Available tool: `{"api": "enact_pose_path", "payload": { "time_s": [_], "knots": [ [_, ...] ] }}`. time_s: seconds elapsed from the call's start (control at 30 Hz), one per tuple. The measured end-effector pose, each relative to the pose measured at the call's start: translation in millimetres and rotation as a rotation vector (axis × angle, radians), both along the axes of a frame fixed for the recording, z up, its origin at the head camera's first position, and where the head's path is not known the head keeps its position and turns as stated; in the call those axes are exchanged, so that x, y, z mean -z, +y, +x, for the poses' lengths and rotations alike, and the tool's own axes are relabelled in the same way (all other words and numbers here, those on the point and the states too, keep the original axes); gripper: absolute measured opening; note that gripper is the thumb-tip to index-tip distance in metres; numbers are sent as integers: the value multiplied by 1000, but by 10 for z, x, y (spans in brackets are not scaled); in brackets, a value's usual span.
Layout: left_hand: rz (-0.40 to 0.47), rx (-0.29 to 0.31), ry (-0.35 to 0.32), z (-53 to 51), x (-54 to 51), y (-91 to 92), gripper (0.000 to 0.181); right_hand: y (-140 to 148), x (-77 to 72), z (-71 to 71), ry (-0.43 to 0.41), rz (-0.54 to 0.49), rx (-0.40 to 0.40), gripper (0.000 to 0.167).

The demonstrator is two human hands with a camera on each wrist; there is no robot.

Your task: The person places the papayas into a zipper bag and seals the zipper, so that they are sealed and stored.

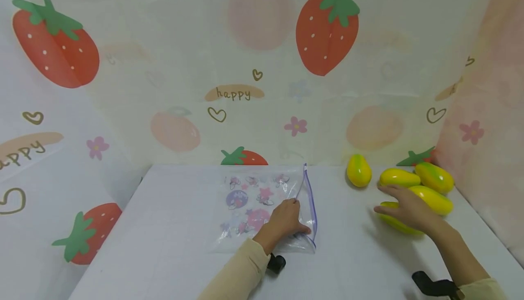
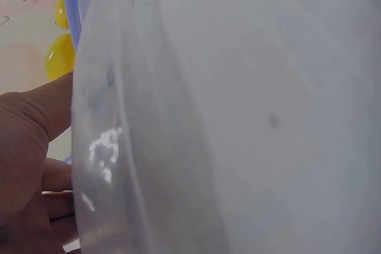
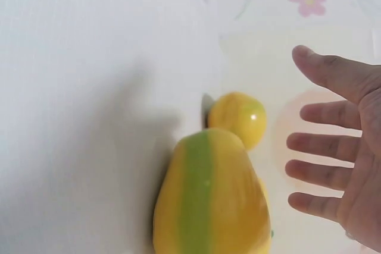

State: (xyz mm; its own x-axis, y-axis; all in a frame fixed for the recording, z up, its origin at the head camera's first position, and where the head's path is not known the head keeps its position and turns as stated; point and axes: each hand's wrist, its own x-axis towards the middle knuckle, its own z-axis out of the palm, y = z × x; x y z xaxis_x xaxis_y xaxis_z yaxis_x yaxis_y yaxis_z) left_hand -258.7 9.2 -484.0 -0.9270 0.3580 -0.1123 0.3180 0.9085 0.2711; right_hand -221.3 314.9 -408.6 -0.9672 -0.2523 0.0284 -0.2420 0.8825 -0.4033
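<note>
A clear zip bag (image 1: 245, 241) with pink and purple prints lies flat, its purple-edged mouth facing right. My left hand (image 1: 282, 220) grips the bag near that mouth; in the left wrist view the thumb and fingers of this hand (image 2: 30, 153) pass behind the plastic film (image 2: 101, 165), which hides their tips. My right hand (image 1: 409, 207) hovers over a group of yellow fruits (image 1: 434, 200) with green stripes. In the right wrist view, the fingers of the right hand (image 3: 345, 153) are spread and hold nothing, beside a large yellow fruit (image 3: 232, 200).
One yellow fruit (image 1: 359, 171) stands apart, left of the group, near the back edge of the white table (image 1: 163, 227). Behind and at the sides hangs a sheet printed with strawberries (image 1: 327, 36), hearts and flowers.
</note>
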Motion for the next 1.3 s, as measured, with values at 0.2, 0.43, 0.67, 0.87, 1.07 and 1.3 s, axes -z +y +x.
{"api": "enact_pose_path", "payload": {
  "time_s": [0.2,0.43,0.67,0.87,1.07,1.3],
  "knots": [
    [-3,-1,10,4,-1,1,79,142,27,14,5,40,0,71],
    [2,3,16,19,11,5,81,327,63,62,-28,81,33,73],
    [5,-7,0,0,32,10,82,446,75,107,-29,84,36,68],
    [10,-13,-19,1,24,7,83,481,101,126,-82,75,63,73],
    [4,-14,-18,11,16,11,82,517,125,141,-146,66,97,80],
    [12,-30,-46,-3,16,15,83,528,196,139,-110,37,104,76]
  ]
}}
